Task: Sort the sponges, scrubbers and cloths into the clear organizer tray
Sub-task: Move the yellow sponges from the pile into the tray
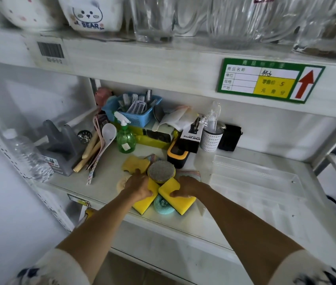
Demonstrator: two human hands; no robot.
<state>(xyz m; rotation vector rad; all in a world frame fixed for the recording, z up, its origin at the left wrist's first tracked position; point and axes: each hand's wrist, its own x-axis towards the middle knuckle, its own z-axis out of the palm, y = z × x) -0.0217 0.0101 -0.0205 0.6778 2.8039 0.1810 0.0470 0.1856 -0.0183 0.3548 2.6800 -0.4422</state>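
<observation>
A pile of cleaning items lies on the white shelf (109, 182). My left hand (139, 185) grips a yellow sponge (144, 202) at the pile's front left. My right hand (186, 187) grips a second yellow sponge (180, 199) at the front right. Between them sits a round scrubber with a grey top (160, 171). A teal mesh scrubber (163, 205) lies at the front, partly under the sponges. Behind lies another yellow sponge (134, 163), and a pink cloth (191, 174) peeks out at the right. The clear organizer tray (261, 182) stands to the right of the pile.
At the back stand a green spray bottle (125, 138), a blue basket of brushes (136, 112), a black and orange box (177, 155) and a white cup (211, 138). At the left are a grey jug (60, 149), a water bottle (27, 155) and spoons (97, 153). Glassware fills the upper shelf.
</observation>
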